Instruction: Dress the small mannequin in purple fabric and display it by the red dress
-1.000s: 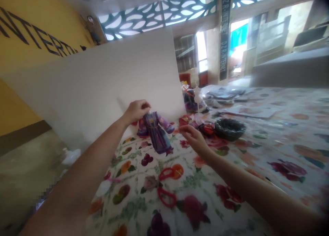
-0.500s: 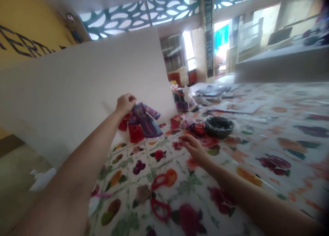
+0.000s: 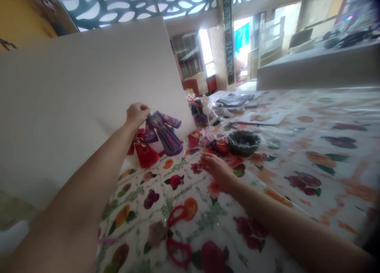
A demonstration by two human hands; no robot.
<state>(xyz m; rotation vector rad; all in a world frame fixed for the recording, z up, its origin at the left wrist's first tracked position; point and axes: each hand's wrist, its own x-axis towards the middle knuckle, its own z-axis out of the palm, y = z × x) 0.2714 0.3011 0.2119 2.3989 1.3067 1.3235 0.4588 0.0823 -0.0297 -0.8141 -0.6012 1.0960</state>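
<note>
My left hand [image 3: 137, 113] is closed in a pinch at the shoulder of a small purple robe [image 3: 166, 135], which has patterned sleeves. The robe stands near the white panel. Just left of it and below my left hand is a small red dress [image 3: 145, 152] with a gold ornament. My right hand [image 3: 215, 168] is over the tablecloth, right of the robe, its fingers slightly bent and apart, with nothing seen in them. Beyond it are bits of red and pink cloth [image 3: 218, 145] and a dark bowl [image 3: 244, 143] lined with clear plastic.
Red-handled scissors [image 3: 179, 252] lie on the fruit-patterned tablecloth [image 3: 297, 146] near the front. A white panel [image 3: 83, 94] rises at the left. A small white mannequin [image 3: 206, 106] and plastic-wrapped items [image 3: 234, 100] are farther back. A pink stick [image 3: 107, 239] lies at the front left.
The view has shifted, so things sit farther left. The purple robe now stands apart from the red dress, which shows more fully. My right hand's fingers have turned slightly.
</note>
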